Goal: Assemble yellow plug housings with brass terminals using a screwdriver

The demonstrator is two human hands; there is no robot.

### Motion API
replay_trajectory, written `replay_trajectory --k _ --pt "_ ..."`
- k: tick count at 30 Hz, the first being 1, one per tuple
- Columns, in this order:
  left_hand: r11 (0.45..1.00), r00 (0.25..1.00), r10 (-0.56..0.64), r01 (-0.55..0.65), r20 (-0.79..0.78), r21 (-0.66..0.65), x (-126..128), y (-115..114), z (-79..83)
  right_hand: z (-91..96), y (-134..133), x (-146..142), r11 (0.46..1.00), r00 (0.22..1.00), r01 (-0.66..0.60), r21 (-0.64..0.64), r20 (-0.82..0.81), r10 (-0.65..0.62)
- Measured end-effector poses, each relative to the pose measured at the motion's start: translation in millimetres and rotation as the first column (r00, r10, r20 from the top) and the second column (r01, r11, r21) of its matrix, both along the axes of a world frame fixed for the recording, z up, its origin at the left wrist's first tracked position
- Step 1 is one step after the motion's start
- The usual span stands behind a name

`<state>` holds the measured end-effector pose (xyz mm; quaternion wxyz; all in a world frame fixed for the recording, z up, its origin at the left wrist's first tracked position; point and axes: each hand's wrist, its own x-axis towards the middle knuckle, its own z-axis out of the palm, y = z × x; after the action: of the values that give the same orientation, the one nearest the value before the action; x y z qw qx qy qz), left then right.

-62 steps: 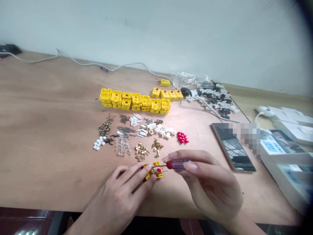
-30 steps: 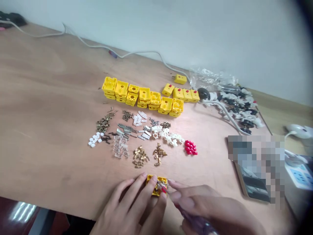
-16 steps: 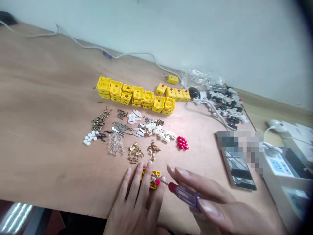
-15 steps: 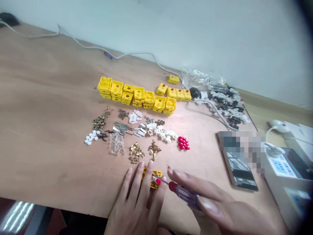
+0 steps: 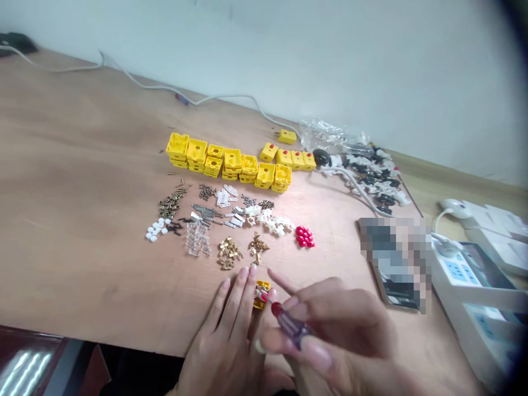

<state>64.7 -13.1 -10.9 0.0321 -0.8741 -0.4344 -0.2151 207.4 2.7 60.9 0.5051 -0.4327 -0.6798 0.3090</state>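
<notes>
My left hand (image 5: pixel 226 341) lies on the table with its fingers around a small open yellow plug housing (image 5: pixel 258 304), steadying it between index finger and thumb. Inside the housing sit small metal and white parts and a red button (image 5: pixel 264 297). My right hand (image 5: pixel 350 330) grips a screwdriver (image 5: pixel 292 325) by its clear purple handle with a red collar. The shaft slants down to the left into the housing; where exactly the tip bears, I cannot tell. Just beyond my fingertips are brass contacts (image 5: pixel 229 251) and more brass pieces (image 5: pixel 258 245).
Stacked yellow housings (image 5: pixel 231 159) form a row at the back, beside finished-looking yellow plugs (image 5: pixel 291 158). Red buttons (image 5: pixel 304 236), white collars (image 5: pixel 274 221) and clear pieces (image 5: pixel 198 239) lie in piles. On the right are a phone (image 5: pixel 402 289) and a power strip (image 5: pixel 456 269).
My right fingers have curled further around the screwdriver handle, and the hand has shifted left with it. The camera view has moved slightly. My left hand keeps the housing against the table.
</notes>
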Motion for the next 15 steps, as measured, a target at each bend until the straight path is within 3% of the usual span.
replay_trajectory --k 3,6,11,15 --pt "0.999 0.999 -0.034 0.035 0.036 -0.016 0.6 -0.9 -3.0 -1.4 8.2 2.5 0.990 0.997 0.070 0.123 -0.027 -0.067" --pt "1.000 0.995 -0.020 0.018 0.101 0.017 0.8 0.9 -3.4 2.9 14.0 3.7 0.992 0.997 0.073 0.107 -0.037 -0.069" --pt "0.999 0.997 -0.041 0.041 0.062 -0.002 0.0 1.4 -1.6 8.7 18.1 3.2 0.960 0.987 0.158 0.231 -0.030 -0.155" --pt "0.999 0.996 -0.045 0.044 0.076 0.014 -1.0 0.9 -0.8 5.3 22.2 4.6 0.965 0.990 0.136 0.224 -0.056 -0.127"
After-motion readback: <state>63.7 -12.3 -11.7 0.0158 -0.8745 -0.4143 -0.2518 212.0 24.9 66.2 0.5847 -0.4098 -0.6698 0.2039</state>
